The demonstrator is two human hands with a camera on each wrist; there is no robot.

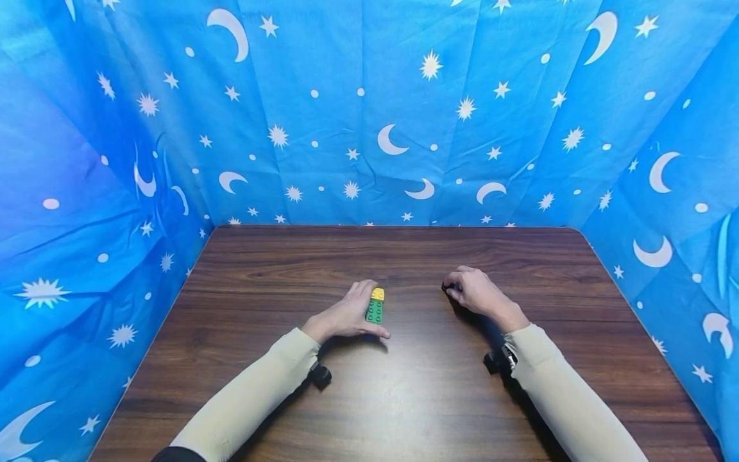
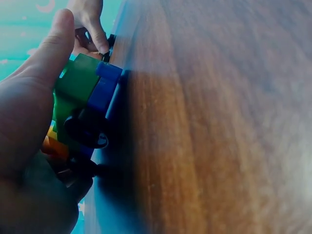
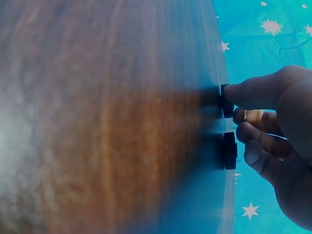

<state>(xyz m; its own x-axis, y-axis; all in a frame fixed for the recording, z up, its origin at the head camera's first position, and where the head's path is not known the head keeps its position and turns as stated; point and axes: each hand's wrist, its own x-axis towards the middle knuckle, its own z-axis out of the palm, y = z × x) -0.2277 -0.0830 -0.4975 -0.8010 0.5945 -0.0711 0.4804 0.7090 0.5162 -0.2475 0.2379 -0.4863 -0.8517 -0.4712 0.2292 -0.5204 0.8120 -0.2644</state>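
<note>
My left hand cups a small toy vehicle of building bricks, its thumb straight along the near side and its fingers bent at the far end. The vehicle shows a green brick and a yellow brick from above. In the left wrist view a blue base and a black wheel show low down near the fingers. Farther right, my right hand pinches a small black piece at the tabletop between thumb and finger. Another black piece stands close beside its other fingertips.
Both hands work over a brown wood-grain table. A blue cloth with white moons and stars hangs behind the table and along both sides. Black wrist cameras sit under the pale sleeves.
</note>
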